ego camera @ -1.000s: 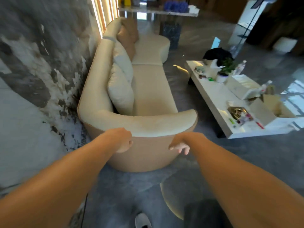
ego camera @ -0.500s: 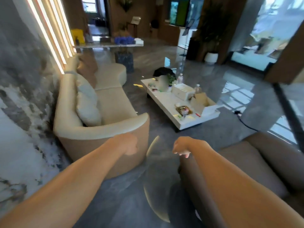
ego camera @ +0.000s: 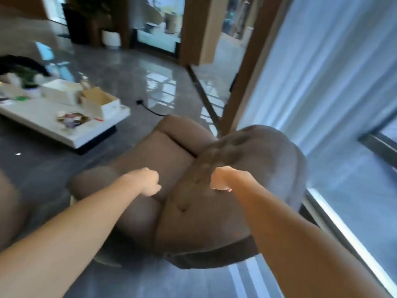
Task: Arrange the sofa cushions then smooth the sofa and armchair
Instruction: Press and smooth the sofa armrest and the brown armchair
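Observation:
A brown armchair (ego camera: 214,216) fills the middle of the head view, seen from its side, with a tufted backrest and a rounded top. My left hand (ego camera: 148,181) hangs over the near armrest and the seat, fingers curled, holding nothing. My right hand (ego camera: 221,179) is over the front of the backrest, fingers curled down; whether it touches the fabric I cannot tell. The cream sofa is out of view.
A white coffee table (ego camera: 43,119) at the left carries boxes, a plant and small items. A black cable (ego camera: 150,108) runs over the glossy grey floor. A wooden post (ego camera: 242,67) and a curtained window (ego camera: 322,72) stand right of the chair.
My view has swung right, from the cream sofa to the brown armchair. Both hands have come over the armchair, still holding nothing.

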A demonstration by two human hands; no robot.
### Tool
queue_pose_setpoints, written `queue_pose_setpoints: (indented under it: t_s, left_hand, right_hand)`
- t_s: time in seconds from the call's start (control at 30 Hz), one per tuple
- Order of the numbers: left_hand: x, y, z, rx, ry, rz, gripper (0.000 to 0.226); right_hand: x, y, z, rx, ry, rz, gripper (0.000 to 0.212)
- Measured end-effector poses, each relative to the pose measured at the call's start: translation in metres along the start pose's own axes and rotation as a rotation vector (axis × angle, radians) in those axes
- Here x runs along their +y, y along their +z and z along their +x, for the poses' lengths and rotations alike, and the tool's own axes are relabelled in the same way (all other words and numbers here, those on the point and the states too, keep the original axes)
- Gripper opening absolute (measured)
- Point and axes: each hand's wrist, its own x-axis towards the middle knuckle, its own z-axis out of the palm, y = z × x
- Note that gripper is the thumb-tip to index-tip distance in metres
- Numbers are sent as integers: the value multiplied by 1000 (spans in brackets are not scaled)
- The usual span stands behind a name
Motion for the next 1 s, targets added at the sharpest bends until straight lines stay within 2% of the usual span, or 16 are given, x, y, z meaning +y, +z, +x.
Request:
queue_pose_setpoints:
  t_s: [0.17,0.3,0.4,0.53,0.63,0.8,0.87,1.0]
  left_hand:
    - [206,-1,46,-22,267,67,40]
    - [322,-9,74,43,407,140,43]
    - [383,-13,106,120,430,115,53]
    - [433,-12,173,224,280,-90,81]
    - [456,-8,232,288,130,-184,96]
    - [474,-14,303,359,-48,-185,112]
    - [477,-15,324,401,-151,-220,117]
    - [483,-11,316,424,-86,-213,118]
  right_hand:
    - [179,29,-37,-89,228,150,21]
    - [257,42,-46,-46,294,241,32]
    - [297,41,-35,-25,279,263,34]
    - [344,22,9,105,166,292,41]
    - [369,-1,65,222,52,302,55]
    - [398,-40,163,256,-157,161,66]
    - [407,-60,209,227,-275,97,64]
    - [419,-68,247,276,-324,30,49]
